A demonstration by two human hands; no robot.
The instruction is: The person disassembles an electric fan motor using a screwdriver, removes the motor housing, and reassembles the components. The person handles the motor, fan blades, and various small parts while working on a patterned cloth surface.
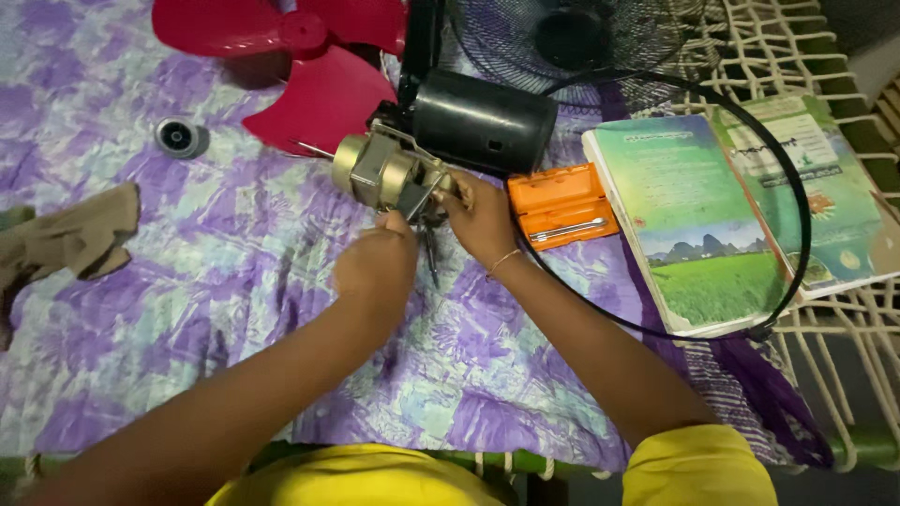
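Note:
A gold-coloured fan motor (380, 169) with a thin shaft lies on a purple patterned cloth (234, 309), attached to a black motor housing (483, 122). My left hand (377, 267) is pinched at the motor's lower edge, fingers closed on something small I cannot make out. My right hand (483, 217) grips the motor's right side. A dark slim tool (430, 251) shows between the two hands; which hand holds it is unclear.
A red fan blade (309, 66) lies at the top left, a black round cap (180, 137) beside it. A black fan grille (572, 37) sits behind the housing. An open orange tool case (561, 204), two books (694, 215), a black ring (797, 187) and a brown rag (70, 239) surround the work.

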